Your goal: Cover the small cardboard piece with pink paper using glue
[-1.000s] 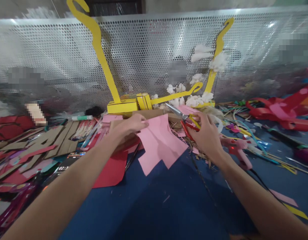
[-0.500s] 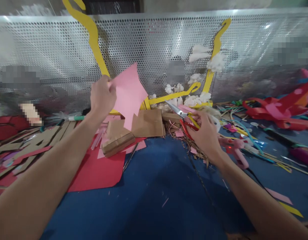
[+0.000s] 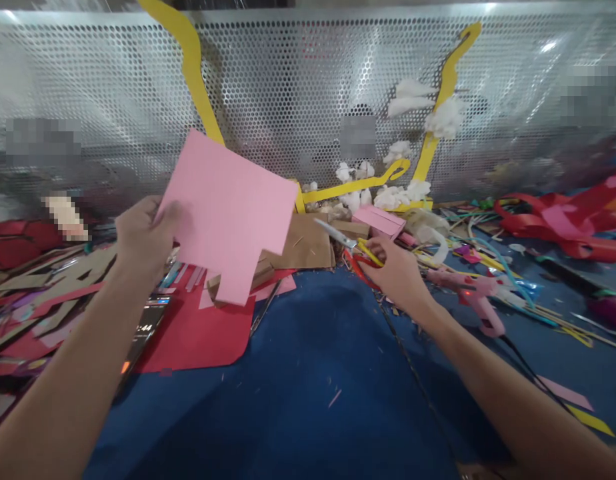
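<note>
My left hand (image 3: 147,232) pinches the left edge of a pink paper sheet (image 3: 233,207), holding it up above the table. A notch is cut into the sheet's lower right, leaving a tab that points down. My right hand (image 3: 395,267) grips a pair of scissors (image 3: 361,257) by its red and yellow handles. The metal blades point up and left toward the sheet, apart from it, and look nearly closed. Behind the sheet lie a flat piece of brown cardboard (image 3: 308,243) and a small cardboard block (image 3: 261,273). Below it is a red sheet (image 3: 198,340).
A pink glue gun (image 3: 475,297) with a lit red light lies right of my right hand, its cord running forward. Cardboard strips (image 3: 88,270) and a phone (image 3: 147,327) are at left. Yellow curved strips (image 3: 193,73) with white tufts stand before a perforated metal panel (image 3: 288,80). Red ribbons (image 3: 548,227) lie at right.
The pink sheet has turned to face me more flatly, and my left hand has moved left and down. My right hand with the scissors has shifted slightly left. The phone has come into view.
</note>
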Motion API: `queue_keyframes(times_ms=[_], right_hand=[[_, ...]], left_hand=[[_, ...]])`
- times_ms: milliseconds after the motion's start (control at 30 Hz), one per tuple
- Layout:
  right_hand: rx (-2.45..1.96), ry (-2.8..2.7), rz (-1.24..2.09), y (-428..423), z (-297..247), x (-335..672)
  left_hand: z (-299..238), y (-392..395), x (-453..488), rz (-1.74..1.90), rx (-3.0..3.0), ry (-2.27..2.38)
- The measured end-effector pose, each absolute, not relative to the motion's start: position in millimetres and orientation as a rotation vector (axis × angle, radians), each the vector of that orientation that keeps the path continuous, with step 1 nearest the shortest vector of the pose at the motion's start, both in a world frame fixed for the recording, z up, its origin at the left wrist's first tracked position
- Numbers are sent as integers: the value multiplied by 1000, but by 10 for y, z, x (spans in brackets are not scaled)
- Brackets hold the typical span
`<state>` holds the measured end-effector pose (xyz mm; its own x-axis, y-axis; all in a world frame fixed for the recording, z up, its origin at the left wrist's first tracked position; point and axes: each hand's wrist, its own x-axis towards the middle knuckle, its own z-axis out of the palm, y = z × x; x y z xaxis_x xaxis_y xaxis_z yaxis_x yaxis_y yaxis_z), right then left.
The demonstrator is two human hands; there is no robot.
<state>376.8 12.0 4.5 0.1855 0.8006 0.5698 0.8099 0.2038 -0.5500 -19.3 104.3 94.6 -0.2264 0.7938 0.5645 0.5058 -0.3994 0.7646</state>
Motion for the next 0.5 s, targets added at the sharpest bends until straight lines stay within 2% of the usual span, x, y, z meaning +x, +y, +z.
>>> queue_keyframes(times_ms=[167, 300, 500], right_hand=[[-1416, -1266, 71, 229, 41, 4031], [-1359, -1093, 92, 308, 2, 4170], [-1340, -1060, 85, 373, -82, 4249]], left_hand=[[1056, 628, -116, 888, 1924, 1212], [1083, 396, 230, 417, 2052, 882], [896, 465, 805, 138, 2485, 557]])
